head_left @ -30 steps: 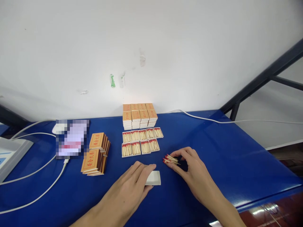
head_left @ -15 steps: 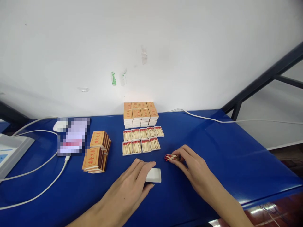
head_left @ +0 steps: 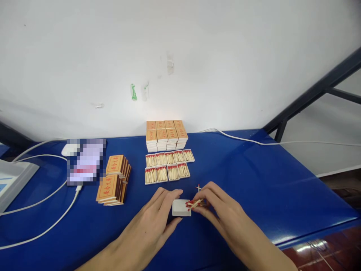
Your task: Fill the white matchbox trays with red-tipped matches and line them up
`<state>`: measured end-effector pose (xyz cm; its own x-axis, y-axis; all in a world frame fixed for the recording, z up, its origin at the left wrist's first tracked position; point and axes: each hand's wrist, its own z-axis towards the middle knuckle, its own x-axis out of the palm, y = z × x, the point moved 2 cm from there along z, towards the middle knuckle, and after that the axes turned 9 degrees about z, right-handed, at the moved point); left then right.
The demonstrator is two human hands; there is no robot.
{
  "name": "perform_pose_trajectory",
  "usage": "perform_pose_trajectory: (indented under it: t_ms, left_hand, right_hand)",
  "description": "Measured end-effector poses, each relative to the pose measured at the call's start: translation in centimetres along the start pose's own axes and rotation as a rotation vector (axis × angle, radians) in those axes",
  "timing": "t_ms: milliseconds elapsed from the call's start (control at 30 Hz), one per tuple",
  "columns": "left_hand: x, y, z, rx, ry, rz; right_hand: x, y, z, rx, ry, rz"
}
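An empty white matchbox tray [head_left: 181,208] lies on the blue table, with my left hand [head_left: 153,218] around its left end. The thumb is at the tray's near side and the fingers at its far side. My right hand [head_left: 220,209] pinches a bunch of red-tipped matches [head_left: 194,204], whose heads reach over the tray's right end. One or two loose matches [head_left: 199,187] show just behind the right fingers. Beyond the hands, two rows of trays filled with matches [head_left: 162,174] lie side by side.
Stacked orange-topped matchboxes [head_left: 167,134] stand against the wall. More orange matchbox covers [head_left: 109,187] are piled on the left. A phone [head_left: 87,162], blurred out, lies farther left beside white cables [head_left: 67,203]. Another cable [head_left: 245,140] runs along the back right.
My right hand has moved left with the matches, bringing their heads from beside the tray to over its right end. One or two matches now show apart behind the fingers. My left hand stays at the tray.
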<state>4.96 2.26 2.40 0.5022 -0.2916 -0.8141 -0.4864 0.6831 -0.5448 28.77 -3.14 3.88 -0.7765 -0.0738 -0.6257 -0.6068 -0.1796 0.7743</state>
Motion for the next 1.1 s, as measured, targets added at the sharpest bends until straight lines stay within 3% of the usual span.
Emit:
perform_pose_trajectory:
  t_ms: [200, 367, 500, 700, 900, 1100]
  left_hand:
    - [0.1, 0.2, 0.0, -0.015, 0.008, -0.044]
    - [0.1, 0.2, 0.1, -0.023, 0.005, -0.075]
    - [0.2, 0.1, 0.0, -0.027, -0.006, -0.087]
    - [0.4, 0.0, -0.5, -0.068, -0.054, -0.086]
    - [0.5, 0.2, -0.6, -0.148, -0.167, -0.068]
    - [0.4, 0.1, -0.7, -0.134, -0.202, -0.099]
  right_hand:
    - [2.4, 1.4, 1.0, -0.260, 0.032, -0.423]
    - [3.4, 2.5, 1.7, -0.362, 0.064, -0.616]
    - [2.5, 2.7, 1.6, -0.262, 0.147, -0.399]
    - [0.8, 0.9, 0.6, 0.010, 0.128, 0.099]
    - [0.9, -0.6, 0.4, -0.017, 0.008, 0.199]
    - [1.6, -1.0, 0.4, -0.063, -0.038, 0.206]
